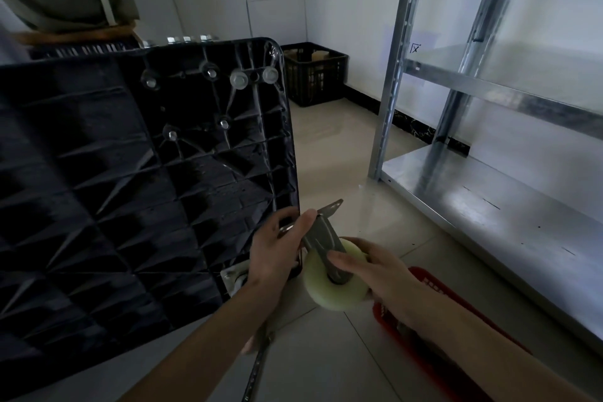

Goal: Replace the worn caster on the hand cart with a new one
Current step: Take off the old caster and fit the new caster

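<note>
Beside cart, hands grip caster.

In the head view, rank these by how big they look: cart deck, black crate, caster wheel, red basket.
1. cart deck, by far the largest
2. red basket, partly hidden by the right arm
3. black crate and caster wheel look about alike; the wheel is much nearer, so I won't rank them.

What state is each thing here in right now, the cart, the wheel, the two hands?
Hand cart: tipped up, underside showing.
Caster: off the cart, held in both hands.
Left hand: holding the caster's plate end.
Right hand: gripping the wheel.
Red basket: on the floor.
</note>
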Available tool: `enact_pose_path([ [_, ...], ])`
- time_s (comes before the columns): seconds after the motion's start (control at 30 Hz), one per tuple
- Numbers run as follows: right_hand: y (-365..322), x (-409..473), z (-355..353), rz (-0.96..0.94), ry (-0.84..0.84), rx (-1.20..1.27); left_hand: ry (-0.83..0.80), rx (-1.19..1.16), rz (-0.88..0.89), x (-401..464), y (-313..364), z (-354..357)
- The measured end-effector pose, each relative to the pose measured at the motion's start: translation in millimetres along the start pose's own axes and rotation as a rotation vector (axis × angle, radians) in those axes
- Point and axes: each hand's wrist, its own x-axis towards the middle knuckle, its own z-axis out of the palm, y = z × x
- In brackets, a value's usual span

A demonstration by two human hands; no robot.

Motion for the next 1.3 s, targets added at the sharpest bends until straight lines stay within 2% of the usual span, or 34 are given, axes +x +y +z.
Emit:
enact_pose_path([
  [0.3, -47, 12, 53, -0.117, -0.057, 0.066, -0.017, 0.108, 0.22, -15, 37, -57],
  [0.5, -91, 17, 86, -0.141, -0.065, 0.068, 0.217, 0.171, 0.382, -17, 75, -90],
  [0.67, -129, 16, 106, -0.134, -0.057, 0.097, 0.468, 0.482, 0.664, -10, 106, -125],
  [0.77, -150, 14, 112, -0.108, -0.025, 0.129, 0.562, 0.593, 0.778, 3, 131, -141],
  [0.93, -174, 15, 115, -0.081, 0.01, 0.115, 0.633, 0.858, 0.875, 21, 155, -154],
  [1.07, -190, 19, 113, -0.071, 0.015, 0.084, 0.605, 1.057, 0.952, 35, 165, -163],
  [1.17, -200, 23, 114, -0.035, 0.019, 0.082, 0.572, 1.13, 0.937, 46, 172, -170],
  [1.3, -208, 26, 117, 0.002, 0.019, 0.078, 0.621, 1.217, 0.925, 48, 178, -172],
])
